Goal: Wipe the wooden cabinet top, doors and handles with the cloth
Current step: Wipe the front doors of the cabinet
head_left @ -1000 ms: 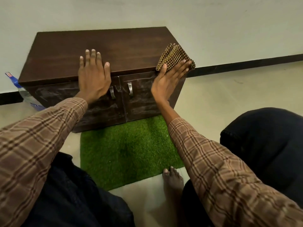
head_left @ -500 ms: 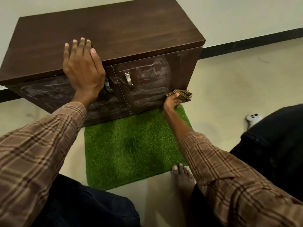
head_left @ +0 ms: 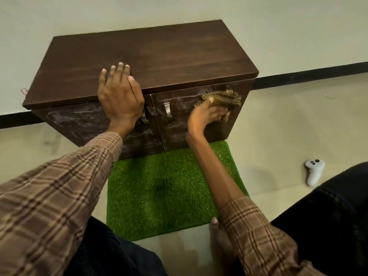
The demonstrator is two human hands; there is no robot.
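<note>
Hands are working on the dark brown wooden cabinet (head_left: 151, 56): left hand (head_left: 120, 98) lying flat, released, on top; right hand (head_left: 207, 114) grasping the brown checked cloth (head_left: 221, 97) against the right door (head_left: 179, 124).

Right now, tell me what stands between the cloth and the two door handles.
Nothing visible blocks the right handle: bare door lies between it and the cloth under the right hand. The left handle is partly covered by the left hand, which rests over the cabinet's front edge.
</note>
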